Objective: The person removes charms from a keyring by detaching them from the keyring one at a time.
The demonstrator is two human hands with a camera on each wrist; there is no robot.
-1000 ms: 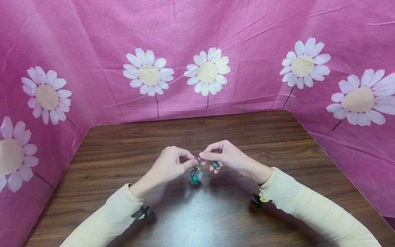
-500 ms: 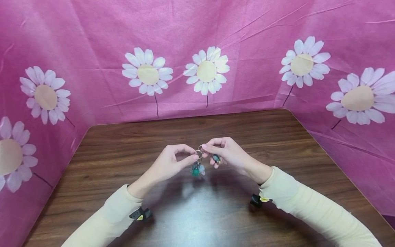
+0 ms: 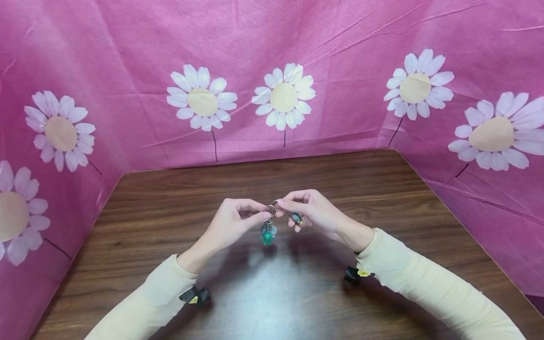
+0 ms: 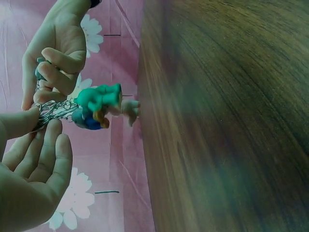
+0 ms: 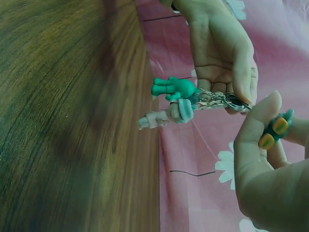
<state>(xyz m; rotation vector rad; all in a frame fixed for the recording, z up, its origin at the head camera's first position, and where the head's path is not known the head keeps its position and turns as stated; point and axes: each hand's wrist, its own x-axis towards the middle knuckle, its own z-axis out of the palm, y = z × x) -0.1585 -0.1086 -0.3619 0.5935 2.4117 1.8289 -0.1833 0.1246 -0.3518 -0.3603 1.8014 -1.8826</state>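
Note:
Over the table, my left hand (image 3: 231, 222) pinches a metal key ring (image 5: 235, 102) between thumb and index finger. Small figure keychains hang from it on thin chains: a green figure (image 4: 99, 98), a pale one with a grey-blue cap (image 5: 157, 119), and a dark one partly hidden behind the green in the left wrist view. Close on the right, my right hand (image 3: 316, 212) pinches another ring (image 3: 275, 204), right at the edge of the first. Its dark green figure keychain (image 5: 275, 130) with orange feet lies against the curled lower fingers.
The brown wood-grain table (image 3: 170, 189) spreads beneath both hands. Pink cloth (image 3: 340, 118) printed with white daisies stands along its back and sides. Black wrist mounts (image 3: 196, 295) sit at both cream sleeves (image 3: 416, 269).
Both hands have risen a little and the rings now show more plainly between the fingertips. The left hand has since shifted slightly left, and the hanging figures have swung with it.

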